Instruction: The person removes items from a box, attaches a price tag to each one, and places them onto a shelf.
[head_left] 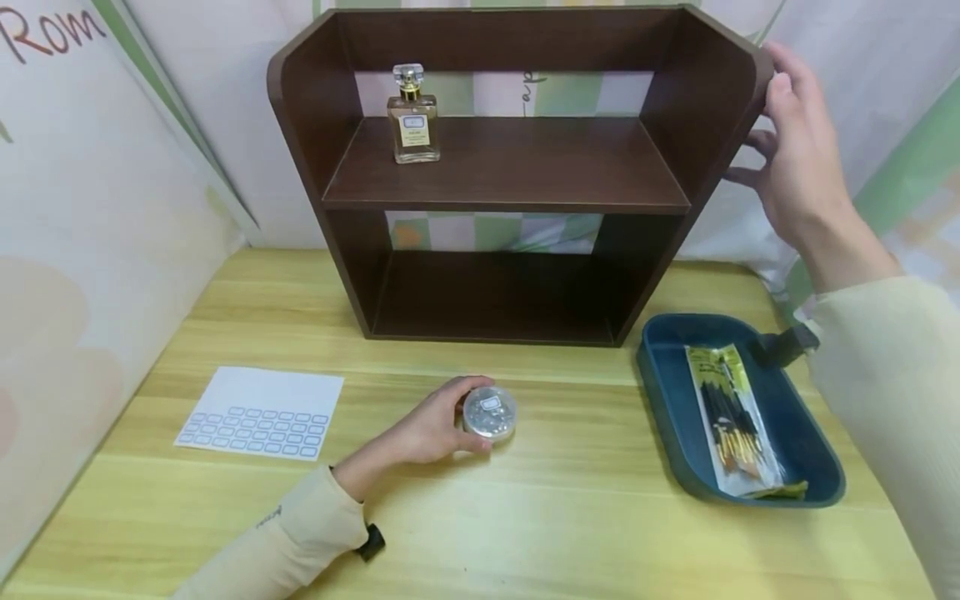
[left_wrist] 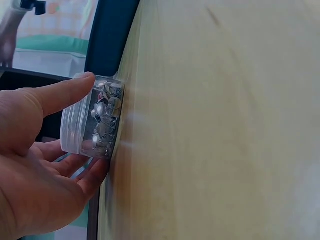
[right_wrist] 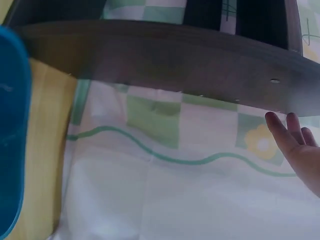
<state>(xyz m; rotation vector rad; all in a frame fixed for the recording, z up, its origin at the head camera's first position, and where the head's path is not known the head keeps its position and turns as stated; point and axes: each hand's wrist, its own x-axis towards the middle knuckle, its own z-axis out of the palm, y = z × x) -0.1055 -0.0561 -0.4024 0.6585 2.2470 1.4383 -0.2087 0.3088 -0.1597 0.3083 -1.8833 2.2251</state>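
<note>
My left hand holds a small round clear plastic jar between thumb and fingers, on or just at the wooden table. A small label sits on its lid, and through the wall of the jar shiny metallic pieces show in the left wrist view. At the upper right, my right hand is at the outer side of the dark brown shelf, with loosely extended fingers at its side panel in the right wrist view. A glass perfume bottle with a label stands upright on the upper tier.
A sheet of blue-bordered labels lies on the table at left. On the right, a dark blue tray holds a plastic packet of paintbrushes. Patterned cloth hangs behind and at the sides of the table.
</note>
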